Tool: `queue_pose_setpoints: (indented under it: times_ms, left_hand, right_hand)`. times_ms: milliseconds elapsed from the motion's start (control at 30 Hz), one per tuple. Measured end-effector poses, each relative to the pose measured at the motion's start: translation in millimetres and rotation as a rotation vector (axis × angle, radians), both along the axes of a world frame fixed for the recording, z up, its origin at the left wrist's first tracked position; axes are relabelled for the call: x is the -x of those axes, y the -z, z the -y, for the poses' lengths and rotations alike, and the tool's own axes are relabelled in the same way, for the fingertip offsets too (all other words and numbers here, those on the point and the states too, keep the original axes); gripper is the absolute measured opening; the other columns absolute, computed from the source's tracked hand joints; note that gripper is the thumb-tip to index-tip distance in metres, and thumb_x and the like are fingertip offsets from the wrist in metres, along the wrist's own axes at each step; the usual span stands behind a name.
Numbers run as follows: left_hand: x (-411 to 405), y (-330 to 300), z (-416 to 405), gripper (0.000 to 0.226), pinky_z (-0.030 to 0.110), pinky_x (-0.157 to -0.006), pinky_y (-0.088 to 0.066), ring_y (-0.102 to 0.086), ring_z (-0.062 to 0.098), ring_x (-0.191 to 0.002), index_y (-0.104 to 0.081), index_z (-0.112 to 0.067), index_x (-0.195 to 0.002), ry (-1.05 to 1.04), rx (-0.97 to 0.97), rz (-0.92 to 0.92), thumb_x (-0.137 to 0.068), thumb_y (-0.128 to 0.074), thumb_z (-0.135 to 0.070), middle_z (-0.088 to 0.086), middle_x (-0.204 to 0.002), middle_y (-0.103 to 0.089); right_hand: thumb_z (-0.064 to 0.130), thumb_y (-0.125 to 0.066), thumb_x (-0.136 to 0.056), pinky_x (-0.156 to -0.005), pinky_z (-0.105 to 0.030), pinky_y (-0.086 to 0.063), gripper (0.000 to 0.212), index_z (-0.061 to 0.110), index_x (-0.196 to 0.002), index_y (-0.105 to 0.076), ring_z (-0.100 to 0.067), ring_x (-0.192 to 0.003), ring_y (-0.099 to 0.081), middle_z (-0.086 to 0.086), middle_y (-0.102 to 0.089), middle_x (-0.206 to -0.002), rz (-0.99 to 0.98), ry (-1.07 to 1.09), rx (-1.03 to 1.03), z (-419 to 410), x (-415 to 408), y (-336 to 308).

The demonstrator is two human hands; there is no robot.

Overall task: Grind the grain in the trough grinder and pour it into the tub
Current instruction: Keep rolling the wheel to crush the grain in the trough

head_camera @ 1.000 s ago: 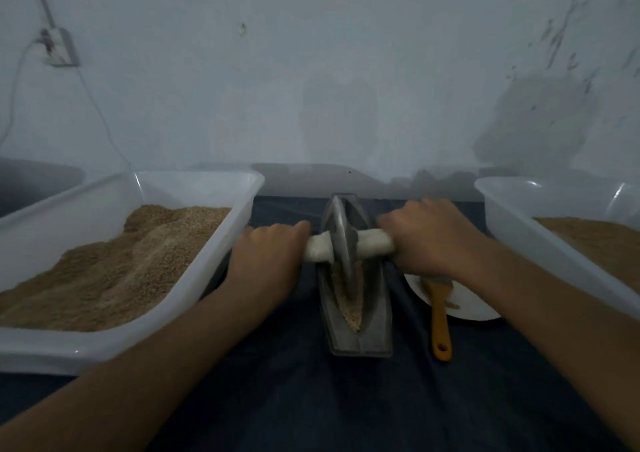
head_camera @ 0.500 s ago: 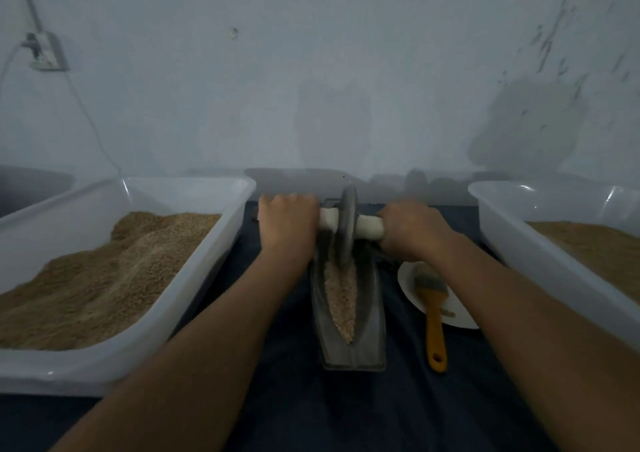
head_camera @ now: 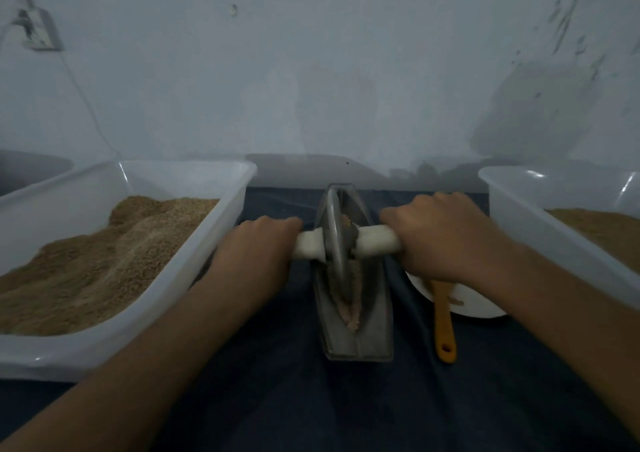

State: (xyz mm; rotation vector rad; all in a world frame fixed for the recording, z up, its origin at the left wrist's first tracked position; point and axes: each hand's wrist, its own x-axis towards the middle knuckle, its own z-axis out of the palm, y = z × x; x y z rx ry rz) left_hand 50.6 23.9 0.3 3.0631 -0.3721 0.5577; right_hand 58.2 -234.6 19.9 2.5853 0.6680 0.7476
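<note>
Since half a second ago, I have drawn the grinding wheel [head_camera: 335, 231] back from the far end toward mid-trough. My left hand [head_camera: 258, 249] and right hand [head_camera: 440, 237] each grip one end of its white axle handle [head_camera: 375, 242], fingers closed. Grain [head_camera: 349, 308] lies in the metal trough grinder [head_camera: 358, 334] on the dark surface [head_camera: 277, 399], between two tubs [head_camera: 194, 243].

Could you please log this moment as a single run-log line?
phase: grinding | left hand, right hand: gripping handle | wheel: in trough | grain: in trough
</note>
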Motion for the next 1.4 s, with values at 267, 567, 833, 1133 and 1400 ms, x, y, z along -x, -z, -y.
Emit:
queue_pose_setpoints:
  times_ms: [267,567,833,1133,1400]
  left_hand:
    - [-55,-16,39,0.012,0.036,-0.076,-0.04,-0.069,0.028,-0.097,-0.055,-0.02,-0.108,-0.123,-0.139,0.188,-0.098,-0.062,-0.02,0.004,-0.103,-0.07]
    - [22,3,-10,0.048,0.028,-0.065,-0.034,-0.049,0.01,-0.076,-0.026,-0.04,-0.093,0.056,-0.1,0.075,-0.087,-0.073,-0.031,-0.01,-0.093,-0.058]
    - [-64,-8,19,0.018,0.04,-0.082,-0.054,-0.068,0.031,-0.101,-0.061,-0.019,-0.11,-0.08,-0.033,0.058,-0.093,-0.066,-0.016,0.008,-0.109,-0.069]
    - [-18,2,-2,0.028,0.035,-0.068,-0.045,-0.067,0.023,-0.092,-0.053,-0.031,-0.11,0.028,-0.026,0.034,-0.09,-0.068,-0.019,-0.002,-0.103,-0.067]
    - [2,-2,7,0.033,0.034,-0.067,-0.039,-0.067,0.024,-0.096,-0.056,-0.034,-0.114,0.034,-0.014,0.07,-0.089,-0.071,-0.019,-0.002,-0.105,-0.067]
  right_hand:
    - [0.04,-0.07,-0.086,-0.063,-0.032,-0.045,0.025,0.026,-0.106,-0.066,-0.02,-0.081,-0.062,0.0,-0.067,-0.096,-0.323,0.349,-0.212,-16,-67,-7]
    - [0.024,-0.087,-0.048,-0.052,-0.02,-0.006,0.044,0.022,-0.071,-0.049,-0.017,-0.042,-0.018,0.008,-0.021,-0.053,0.144,-0.104,-0.12,6,32,6]
    - [0.041,-0.069,-0.084,-0.063,-0.031,-0.037,0.019,0.028,-0.098,-0.064,-0.02,-0.075,-0.056,0.003,-0.065,-0.089,-0.127,0.285,-0.139,-17,-56,-5]
    - [0.044,-0.069,-0.082,-0.059,-0.031,-0.027,0.021,0.033,-0.091,-0.053,-0.022,-0.07,-0.056,0.005,-0.054,-0.078,-0.018,0.153,-0.041,-15,-4,-7]
    - [0.039,-0.081,-0.064,-0.053,-0.024,-0.009,0.034,0.03,-0.073,-0.05,-0.017,-0.052,-0.025,0.009,-0.024,-0.06,0.046,0.114,-0.08,-9,16,6]
